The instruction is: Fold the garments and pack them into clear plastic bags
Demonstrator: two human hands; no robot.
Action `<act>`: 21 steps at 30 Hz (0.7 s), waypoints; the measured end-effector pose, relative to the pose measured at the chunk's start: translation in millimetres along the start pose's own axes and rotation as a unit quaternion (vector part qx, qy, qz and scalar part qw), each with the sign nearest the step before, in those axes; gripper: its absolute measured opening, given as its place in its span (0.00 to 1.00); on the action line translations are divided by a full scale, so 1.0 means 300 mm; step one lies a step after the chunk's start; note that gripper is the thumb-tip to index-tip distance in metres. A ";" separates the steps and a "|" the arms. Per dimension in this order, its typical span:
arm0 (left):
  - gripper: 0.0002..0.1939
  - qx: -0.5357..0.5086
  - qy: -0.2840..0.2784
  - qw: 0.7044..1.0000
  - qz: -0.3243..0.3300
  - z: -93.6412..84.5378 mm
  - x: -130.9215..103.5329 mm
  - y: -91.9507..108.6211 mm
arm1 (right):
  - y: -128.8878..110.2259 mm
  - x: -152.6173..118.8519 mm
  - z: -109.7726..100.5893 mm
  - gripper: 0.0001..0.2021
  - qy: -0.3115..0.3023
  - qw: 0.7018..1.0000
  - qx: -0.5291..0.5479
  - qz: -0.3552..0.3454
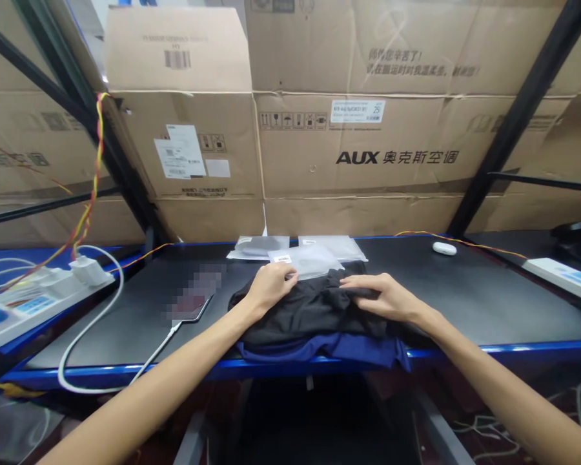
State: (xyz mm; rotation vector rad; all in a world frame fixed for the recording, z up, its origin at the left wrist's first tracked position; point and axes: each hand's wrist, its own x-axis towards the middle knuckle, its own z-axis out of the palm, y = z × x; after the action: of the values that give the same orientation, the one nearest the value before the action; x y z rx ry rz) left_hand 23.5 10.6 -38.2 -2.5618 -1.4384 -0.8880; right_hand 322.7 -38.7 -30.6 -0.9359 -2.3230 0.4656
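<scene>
A crumpled black garment [310, 310] lies at the front edge of the table, with dark blue cloth [319, 347] under it hanging slightly over the edge. My left hand [272, 285] is closed at the near left corner of a frosted plastic bag [317, 258], thumb and fingertips pinched together where bag and garment meet. On the other side, my right hand [386, 297] has black fabric between its thumb and outstretched fingers. Behind that bag lie two more flat plastic bags, one on the left [261, 245] and one on the right [334, 245].
A phone [193, 307] with a white cable [75, 342] lies on the left. White power strips stand at the far left [39, 303] and right [564, 278]. A small white case [444, 248] sits at the back right. Large cardboard boxes [358, 174] and black posts [518, 123] back the table.
</scene>
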 end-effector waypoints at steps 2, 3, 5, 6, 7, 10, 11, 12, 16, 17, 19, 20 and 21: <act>0.08 -0.006 0.007 1.000 0.018 0.008 -0.002 -0.006 | 0.000 -0.001 -0.005 0.19 0.025 0.999 0.020 0.030; 0.09 -0.008 0.009 1.000 0.024 0.012 -0.003 -0.008 | -0.001 0.000 -0.006 0.19 0.039 0.998 0.024 0.040; 0.10 -0.008 0.012 0.999 0.032 0.019 -0.006 -0.006 | -0.008 0.004 -0.005 0.18 0.069 0.996 0.020 0.044; 0.11 -0.007 0.012 0.999 0.036 0.022 -0.007 -0.003 | -0.014 0.009 -0.001 0.18 0.082 0.996 0.014 0.035; 0.12 -0.004 0.011 0.999 0.039 0.024 -0.008 0.001 | -0.022 0.016 0.003 0.18 0.092 0.996 0.006 0.018; 0.14 -0.009 0.005 0.999 0.046 0.028 -0.011 0.014 | -0.049 0.049 0.028 0.18 0.093 0.994 -0.024 -0.054; 0.14 -0.016 0.003 0.999 0.050 0.028 -0.012 0.017 | -0.055 0.064 0.039 0.18 0.083 0.993 -0.033 -0.075; 0.15 -0.025 0.001 0.998 0.055 0.027 -0.012 0.019 | -0.060 0.080 0.050 0.18 0.068 0.993 -0.039 -0.092; 0.19 -0.066 -0.005 0.995 0.074 0.025 -0.013 0.018 | -0.066 0.143 0.084 0.19 -0.008 0.991 -0.053 -0.124; 0.19 -0.074 -0.006 0.994 0.077 0.025 -0.013 0.016 | -0.064 0.154 0.086 0.20 -0.031 0.990 -0.053 -0.126; 0.20 -0.087 -0.005 0.993 0.085 0.027 -0.014 0.011 | -0.058 0.169 0.086 0.22 -0.079 0.988 -0.052 -0.123; 0.20 -0.093 -0.005 0.992 0.090 0.028 -0.014 0.008 | -0.053 0.172 0.084 0.24 -0.102 0.987 -0.049 -0.116; 0.21 -0.097 -0.004 0.991 0.094 0.029 -0.013 0.005 | -0.047 0.174 0.081 0.25 -0.122 0.986 -0.046 -0.104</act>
State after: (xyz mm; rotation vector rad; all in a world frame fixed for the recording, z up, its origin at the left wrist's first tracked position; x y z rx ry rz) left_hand 27.1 9.7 -47.2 -2.7842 -1.1386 -1.0340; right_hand 269.8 -13.7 -21.9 -0.6987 -2.6507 0.4068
